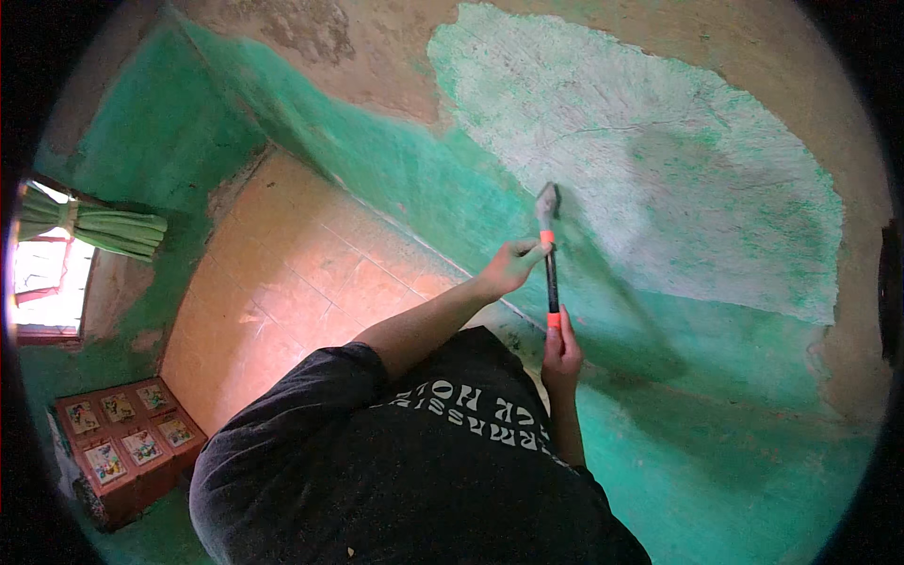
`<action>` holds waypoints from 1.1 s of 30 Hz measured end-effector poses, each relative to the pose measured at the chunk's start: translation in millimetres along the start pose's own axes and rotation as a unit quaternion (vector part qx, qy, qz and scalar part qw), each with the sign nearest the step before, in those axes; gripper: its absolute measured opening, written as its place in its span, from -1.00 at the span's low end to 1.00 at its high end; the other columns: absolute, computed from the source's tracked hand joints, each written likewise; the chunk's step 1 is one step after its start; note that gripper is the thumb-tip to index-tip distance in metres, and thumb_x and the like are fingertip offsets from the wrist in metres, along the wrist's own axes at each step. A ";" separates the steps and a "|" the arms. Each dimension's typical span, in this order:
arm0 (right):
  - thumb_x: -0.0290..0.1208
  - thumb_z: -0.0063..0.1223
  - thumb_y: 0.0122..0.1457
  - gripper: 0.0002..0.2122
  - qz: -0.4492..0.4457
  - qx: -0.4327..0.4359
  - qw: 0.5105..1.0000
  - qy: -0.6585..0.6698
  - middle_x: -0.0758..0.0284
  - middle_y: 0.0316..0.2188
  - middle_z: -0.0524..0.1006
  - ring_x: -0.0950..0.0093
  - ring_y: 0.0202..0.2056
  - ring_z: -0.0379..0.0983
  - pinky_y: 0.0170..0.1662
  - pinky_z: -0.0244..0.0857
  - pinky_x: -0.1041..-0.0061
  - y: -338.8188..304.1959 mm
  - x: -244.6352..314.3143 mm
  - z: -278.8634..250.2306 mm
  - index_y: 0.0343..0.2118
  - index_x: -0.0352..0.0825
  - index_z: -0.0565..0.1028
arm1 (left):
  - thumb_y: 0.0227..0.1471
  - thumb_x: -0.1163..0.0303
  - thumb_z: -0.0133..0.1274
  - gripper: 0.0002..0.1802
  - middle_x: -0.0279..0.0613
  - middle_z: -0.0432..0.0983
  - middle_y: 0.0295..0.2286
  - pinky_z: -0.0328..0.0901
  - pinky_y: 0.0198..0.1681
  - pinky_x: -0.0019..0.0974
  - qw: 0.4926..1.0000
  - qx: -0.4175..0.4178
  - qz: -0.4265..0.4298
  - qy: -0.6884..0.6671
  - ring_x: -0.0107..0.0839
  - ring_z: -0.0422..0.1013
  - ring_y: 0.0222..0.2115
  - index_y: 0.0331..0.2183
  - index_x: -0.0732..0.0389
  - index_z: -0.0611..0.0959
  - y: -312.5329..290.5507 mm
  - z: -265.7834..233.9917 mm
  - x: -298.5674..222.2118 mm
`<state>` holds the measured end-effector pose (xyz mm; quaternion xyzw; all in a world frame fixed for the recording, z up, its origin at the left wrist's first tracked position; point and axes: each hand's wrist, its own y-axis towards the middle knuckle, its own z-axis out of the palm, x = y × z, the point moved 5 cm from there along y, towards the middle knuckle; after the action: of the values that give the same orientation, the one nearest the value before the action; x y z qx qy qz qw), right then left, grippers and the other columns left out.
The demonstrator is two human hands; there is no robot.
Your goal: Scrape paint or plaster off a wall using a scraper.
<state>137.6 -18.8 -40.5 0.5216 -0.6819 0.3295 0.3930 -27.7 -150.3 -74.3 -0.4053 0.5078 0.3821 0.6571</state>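
The left hand (511,268) is holding the scraper (552,282) by its upper shaft, the right hand (562,356) is gripping its lower orange end. Its blade is reaching the whitish patch (678,179) at the lower-left edge; rightward, wide room is stretching until brown plaster (852,377).

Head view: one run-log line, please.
left hand: grips scraper near blade | right hand: grips its lower end | blade: at pale wall patch's edge
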 end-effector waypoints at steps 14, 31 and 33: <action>-0.38 -0.12 0.35 -0.60 -0.064 -0.025 0.998 -0.010 0.12 -0.14 0.59 0.49 -0.20 0.49 -0.10 0.34 0.50 7.9 22.9 17.5 0.20 -0.39 0.35 | 0.26 -0.09 -0.09 -0.49 -0.47 0.48 -0.33 0.26 -0.23 -0.37 0.999 -0.028 -0.003 -0.036 -0.57 0.30 -0.33 -0.07 0.11 0.65 -6.0 -8.8 -5.0; -0.28 -0.16 0.36 -0.56 -0.034 -0.047 0.998 -0.005 0.00 0.03 0.50 0.30 0.03 0.48 0.05 0.29 0.41 -3.8 23.2 30.2 0.24 -0.33 0.30 | 0.27 0.06 -0.02 -0.56 -0.51 0.42 -0.39 0.25 -0.15 -0.41 0.997 -0.039 -0.052 -0.046 -0.63 0.28 -0.29 -0.24 0.29 0.67 -16.6 -11.1 -20.5; -0.28 -0.17 0.36 -0.56 -0.014 -0.028 1.000 0.001 -0.01 0.04 0.49 0.28 0.05 0.47 0.06 0.29 0.40 3.7 28.4 36.4 0.24 -0.34 0.29 | 0.28 0.06 -0.03 -0.56 -0.52 0.40 -0.38 0.23 -0.16 -0.43 0.997 -0.036 -0.047 -0.053 -0.63 0.26 -0.30 -0.23 0.29 0.65 -11.4 -25.1 -17.7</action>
<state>122.9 -62.1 -33.0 0.5192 -0.6834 0.3053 0.4127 -29.6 -179.4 -59.3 -0.4308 0.4385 0.3898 0.6857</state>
